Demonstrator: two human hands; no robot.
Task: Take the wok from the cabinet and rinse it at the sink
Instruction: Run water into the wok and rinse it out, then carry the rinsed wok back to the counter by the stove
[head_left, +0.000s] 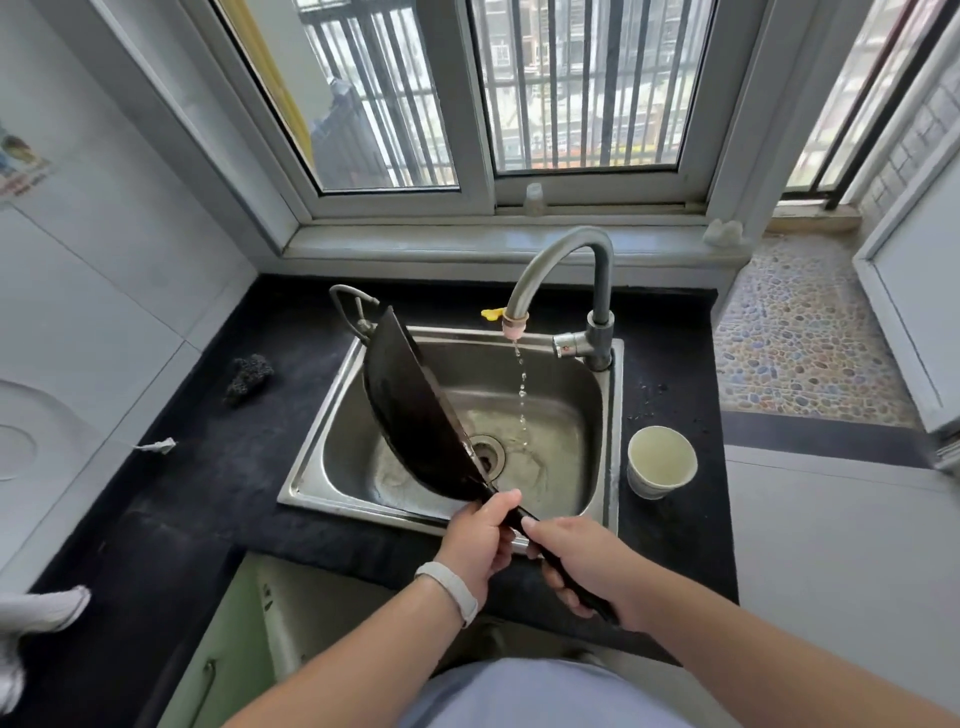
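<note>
The black wok (410, 405) is tipped on its edge inside the steel sink (613, 415), its dark underside turned to the left. Its long black handle runs toward me. My left hand (483, 535) grips the handle close to the pan, and my right hand (587, 561) grips it further back. A thin stream of water falls from the curved tap (566, 260) to the right of the wok and lands near the drain (491, 452), not touching the pan.
A paper cup (661, 462) stands on the black counter right of the sink. A dark scouring pad (249, 376) lies to the left. A white cloth (41, 608) sits at the counter's near left. A green cabinet door (223, 649) hangs open below.
</note>
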